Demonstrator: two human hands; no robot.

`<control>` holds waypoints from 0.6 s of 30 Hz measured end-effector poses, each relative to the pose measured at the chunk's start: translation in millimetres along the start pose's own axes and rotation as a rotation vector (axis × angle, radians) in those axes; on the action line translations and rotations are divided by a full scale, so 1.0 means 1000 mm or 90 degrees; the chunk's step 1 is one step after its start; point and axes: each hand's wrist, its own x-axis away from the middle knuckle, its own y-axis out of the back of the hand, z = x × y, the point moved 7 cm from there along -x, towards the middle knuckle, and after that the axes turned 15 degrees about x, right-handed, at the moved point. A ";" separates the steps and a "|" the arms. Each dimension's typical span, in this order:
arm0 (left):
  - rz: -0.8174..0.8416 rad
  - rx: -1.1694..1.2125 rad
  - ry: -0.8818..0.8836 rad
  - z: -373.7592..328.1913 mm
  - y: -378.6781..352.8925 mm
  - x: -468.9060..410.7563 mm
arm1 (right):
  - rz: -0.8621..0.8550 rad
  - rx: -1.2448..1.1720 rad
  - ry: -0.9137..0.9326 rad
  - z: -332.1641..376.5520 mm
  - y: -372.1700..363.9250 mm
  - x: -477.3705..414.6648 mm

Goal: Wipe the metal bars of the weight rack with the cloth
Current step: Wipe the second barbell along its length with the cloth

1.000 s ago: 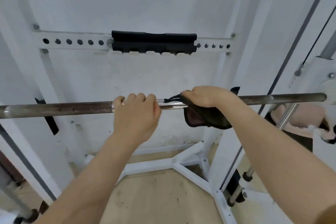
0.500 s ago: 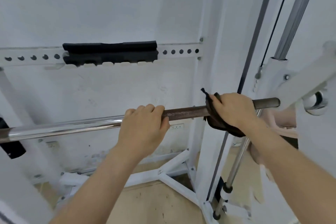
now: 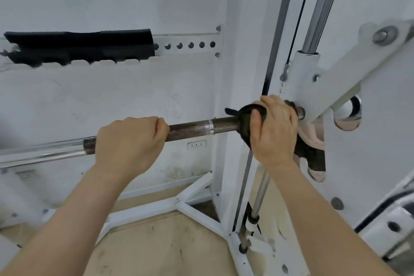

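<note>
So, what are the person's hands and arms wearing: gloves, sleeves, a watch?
Nothing worn shows. The left hand and right hand are bare, no gloves; the left forearm and right forearm are uncovered, with no sleeve, watch or band in view.

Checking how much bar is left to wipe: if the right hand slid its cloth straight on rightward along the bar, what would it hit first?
The white bracket where the bar ends; the right hand, gripping the cloth, seems almost against it, though depth is unclear.

The knurled dark steel bar [image 3: 201,128] lay free between the left hand [image 3: 130,141] and right hand [image 3: 275,132]; a white painted steel bracket [image 3: 336,94] blocked passage rightward.
</note>
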 end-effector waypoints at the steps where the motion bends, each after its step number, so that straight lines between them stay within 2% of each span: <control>1: 0.004 -0.012 -0.003 -0.001 -0.001 0.000 | 0.000 0.005 -0.056 -0.016 -0.004 0.000; 3: 0.017 0.000 0.004 0.000 0.000 -0.003 | -0.004 -0.024 -0.158 -0.028 -0.010 -0.003; 5: 0.055 0.041 -0.005 -0.009 -0.002 -0.006 | -0.034 -0.117 -0.276 -0.020 -0.006 0.005; 9: 0.070 0.082 -0.147 -0.076 -0.024 -0.013 | -0.065 -0.396 -0.555 0.006 -0.001 0.043; 11: 0.058 0.063 -0.202 -0.105 -0.035 -0.019 | -0.033 -0.519 -0.733 0.011 -0.005 0.061; 13: 0.031 0.041 -0.249 -0.118 -0.039 -0.023 | 0.014 -0.740 -0.920 0.020 -0.014 0.068; 15: -0.019 0.013 -0.289 -0.121 -0.039 -0.024 | 0.032 -0.912 -0.978 0.018 -0.018 0.054; 18: -0.076 0.006 -0.343 -0.120 -0.036 -0.019 | -0.019 -1.052 -0.937 0.007 -0.024 0.021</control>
